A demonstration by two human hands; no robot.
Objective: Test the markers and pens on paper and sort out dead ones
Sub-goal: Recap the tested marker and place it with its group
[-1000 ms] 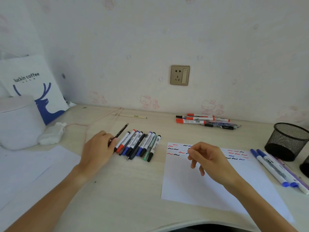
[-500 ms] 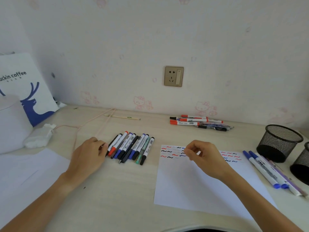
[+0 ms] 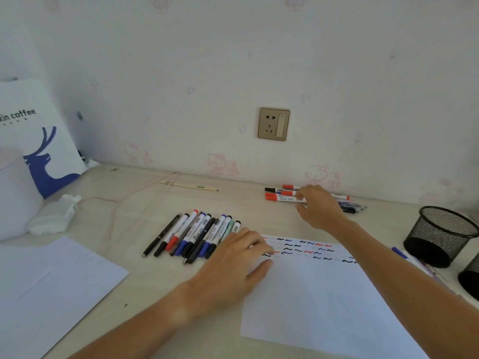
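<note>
By the wall the right hand [image 3: 320, 207] pinches a red-capped marker [image 3: 283, 198] — neighbours may roll; left hand [image 3: 234, 265], fingers relaxed, pins test paper [image 3: 324, 301]

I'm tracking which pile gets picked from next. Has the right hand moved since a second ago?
Yes. The right hand has left the test paper and reached away toward the wall, onto the markers lying below the wall socket.
</note>
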